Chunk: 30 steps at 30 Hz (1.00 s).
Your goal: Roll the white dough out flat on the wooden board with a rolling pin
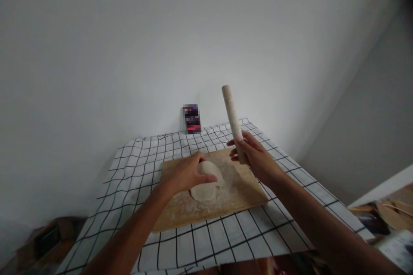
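Note:
Pale dough [203, 191] lies on a floured wooden board [245, 193]. It shows two overlapping rounded parts; whether it is one folded sheet or two pieces I cannot tell. My left hand [190, 172] grips the dough from its left side, thumb across the top and fingers curled at the far edge, partly hidden. To the right, my right hand [254, 152] holds a wooden rolling pin [231, 109] near its lower end. The pin is raised over the board's far right part, nearly upright, its top leaning left, apart from the dough.
A white cloth with black grid lines [226, 238] covers the table under the board. Against the white wall [145, 51] at the back stands a blurred dark phone-like object [192, 119]. Boxes [48, 240] sit low on the left; assorted items [387, 215] lie low on the right.

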Each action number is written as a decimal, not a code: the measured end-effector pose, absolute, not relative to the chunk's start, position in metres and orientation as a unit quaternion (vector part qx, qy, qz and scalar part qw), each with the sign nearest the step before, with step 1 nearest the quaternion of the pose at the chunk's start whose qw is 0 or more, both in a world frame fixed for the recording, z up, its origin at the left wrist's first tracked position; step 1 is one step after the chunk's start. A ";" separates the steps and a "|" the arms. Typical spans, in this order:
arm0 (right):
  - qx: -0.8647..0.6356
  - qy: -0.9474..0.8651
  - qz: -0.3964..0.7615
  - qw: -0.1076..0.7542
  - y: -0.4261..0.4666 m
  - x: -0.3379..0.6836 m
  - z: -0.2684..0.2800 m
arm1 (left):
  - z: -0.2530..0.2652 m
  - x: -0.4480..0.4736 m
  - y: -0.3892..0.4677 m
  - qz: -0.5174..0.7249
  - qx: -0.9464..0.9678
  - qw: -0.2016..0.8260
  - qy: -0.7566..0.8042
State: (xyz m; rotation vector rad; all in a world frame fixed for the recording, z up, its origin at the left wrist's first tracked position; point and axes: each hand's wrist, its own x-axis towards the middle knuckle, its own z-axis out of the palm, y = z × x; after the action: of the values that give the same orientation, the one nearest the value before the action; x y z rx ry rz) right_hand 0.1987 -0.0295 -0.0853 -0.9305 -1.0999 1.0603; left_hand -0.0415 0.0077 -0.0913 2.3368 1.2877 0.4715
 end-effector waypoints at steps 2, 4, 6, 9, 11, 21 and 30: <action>-0.408 -0.496 0.436 0.630 0.006 0.191 -0.081 | -0.094 -0.035 0.005 0.196 0.831 0.264 0.450; -0.444 -0.508 0.404 0.618 0.037 0.183 -0.084 | -0.098 -0.027 0.006 0.216 0.826 0.300 0.425; -0.490 -0.504 0.387 0.598 0.059 0.177 -0.091 | -0.100 -0.020 0.013 0.224 0.823 0.338 0.399; -0.537 -0.515 0.360 0.563 0.069 0.181 -0.107 | -0.100 -0.024 0.031 0.235 0.812 0.397 0.359; -0.554 -0.539 0.335 0.539 0.066 0.190 -0.114 | -0.099 -0.036 0.045 0.243 0.807 0.412 0.346; -0.539 -0.667 0.296 0.422 0.049 0.197 -0.115 | -0.113 -0.056 0.046 0.264 0.816 0.412 0.310; -0.568 -0.657 0.254 0.426 0.051 0.199 -0.126 | -0.107 -0.067 0.057 0.415 0.756 0.310 0.400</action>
State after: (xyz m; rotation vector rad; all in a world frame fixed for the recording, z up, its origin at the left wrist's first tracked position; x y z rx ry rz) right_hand 0.1986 0.0511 -0.1257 -1.4198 -1.6412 0.6336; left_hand -0.0665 0.0571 -0.1074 1.9960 1.0555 1.0970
